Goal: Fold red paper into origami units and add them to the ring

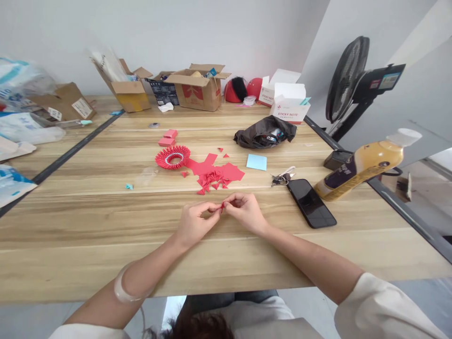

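My left hand [197, 221] and my right hand [246, 214] meet near the middle of the table, both pinching one small red paper piece [222, 207] between thumbs and fingertips. Just beyond them lies a heap of folded red paper triangles [212, 179], partly on flat red paper sheets [231, 172]. Left of the sheets sits a spiky red ring [173, 157] with a light blue inner row. Two small stacks of red paper [167, 141] lie behind the ring. A light blue paper pad [256, 162] is to the right of the heap.
A black phone [312, 203], keys [281, 179], a yellow bottle [363, 165] and a black plastic bag [264, 132] are on the right. Cardboard boxes [199, 94] and sticky note boxes [289, 110] line the back. Plastic bags [28, 127] lie at the left; a fan [349, 80] stands back right.
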Demonstrator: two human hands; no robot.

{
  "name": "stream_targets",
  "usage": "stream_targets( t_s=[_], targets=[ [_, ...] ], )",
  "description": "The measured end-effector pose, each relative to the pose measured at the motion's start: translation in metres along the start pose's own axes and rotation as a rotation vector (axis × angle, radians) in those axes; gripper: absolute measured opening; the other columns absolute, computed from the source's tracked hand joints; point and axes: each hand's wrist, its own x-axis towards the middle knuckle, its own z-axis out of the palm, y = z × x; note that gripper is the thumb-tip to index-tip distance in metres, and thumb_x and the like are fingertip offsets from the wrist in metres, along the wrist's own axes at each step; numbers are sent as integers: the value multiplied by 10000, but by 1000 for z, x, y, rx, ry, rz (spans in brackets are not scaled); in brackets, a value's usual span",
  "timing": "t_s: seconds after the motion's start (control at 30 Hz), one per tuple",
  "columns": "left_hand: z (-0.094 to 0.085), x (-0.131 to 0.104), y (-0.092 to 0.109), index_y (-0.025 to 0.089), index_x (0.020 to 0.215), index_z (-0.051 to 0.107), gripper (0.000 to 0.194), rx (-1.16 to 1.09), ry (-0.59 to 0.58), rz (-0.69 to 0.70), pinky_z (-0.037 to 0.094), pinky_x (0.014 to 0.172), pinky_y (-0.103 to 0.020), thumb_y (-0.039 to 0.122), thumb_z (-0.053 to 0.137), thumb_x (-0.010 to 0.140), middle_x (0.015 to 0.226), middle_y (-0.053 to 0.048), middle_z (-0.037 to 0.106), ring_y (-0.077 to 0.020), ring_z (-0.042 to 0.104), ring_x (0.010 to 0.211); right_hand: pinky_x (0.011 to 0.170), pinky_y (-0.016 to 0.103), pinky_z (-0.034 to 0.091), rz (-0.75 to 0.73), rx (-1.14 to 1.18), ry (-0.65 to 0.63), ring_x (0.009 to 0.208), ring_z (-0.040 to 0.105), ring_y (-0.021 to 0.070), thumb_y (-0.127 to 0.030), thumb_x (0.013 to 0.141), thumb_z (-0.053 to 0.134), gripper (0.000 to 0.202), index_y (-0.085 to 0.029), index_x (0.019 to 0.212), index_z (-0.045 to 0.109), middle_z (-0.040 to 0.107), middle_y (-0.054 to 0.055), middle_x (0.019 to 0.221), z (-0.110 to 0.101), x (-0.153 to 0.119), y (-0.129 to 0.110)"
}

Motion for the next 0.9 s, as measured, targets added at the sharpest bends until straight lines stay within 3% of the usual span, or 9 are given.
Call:
stream_targets(
  t_s=[0.2,0.33,0.47,0.57,0.67,0.9],
  targets=[
    [0,-1,0,159,740,650,90,58,-14,146,504,606,-237,143,565,767,726,-42,705,-144,647,636,483,227,410,12,-90,144,517,554,130,-277,677,633,151,-143,609,613,635,34,585,5,-5,3],
    [0,-1,-1,170,751,649,94,89,-9,141,505,615,-245,145,561,772,726,-36,703,-145,644,644,552,249,462,24,67,57,581,592,146,-294,701,626,160,-141,658,621,656,50,651,6,-5,1],
    [-1,1,-2,185,753,662,87,66,40,62,511,617,-244,158,579,760,731,-24,711,-147,650,645,672,278,489,22,197,-51,677,618,152,-308,720,623,166,-144,736,645,678,55,746,5,-4,-4],
    [0,1,-2,184,753,677,68,6,65,-25,527,644,-257,189,610,741,743,-30,718,-160,659,657,620,245,470,49,248,-82,622,587,120,-300,682,668,161,-147,720,636,660,29,701,1,-1,-4],
    [1,0,-5,169,801,689,105,-133,15,-135,540,703,-275,217,622,737,796,-52,722,-179,671,719,538,215,424,109,325,-119,539,530,86,-305,642,706,184,-154,712,626,632,-3,637,-4,4,-1],
    [3,0,-5,146,894,689,183,-425,-89,-303,548,724,-281,228,622,744,847,-68,722,-190,673,768,512,215,383,160,346,-138,504,492,77,-303,592,740,184,-157,665,654,639,-5,605,-9,9,2]
  ],
)
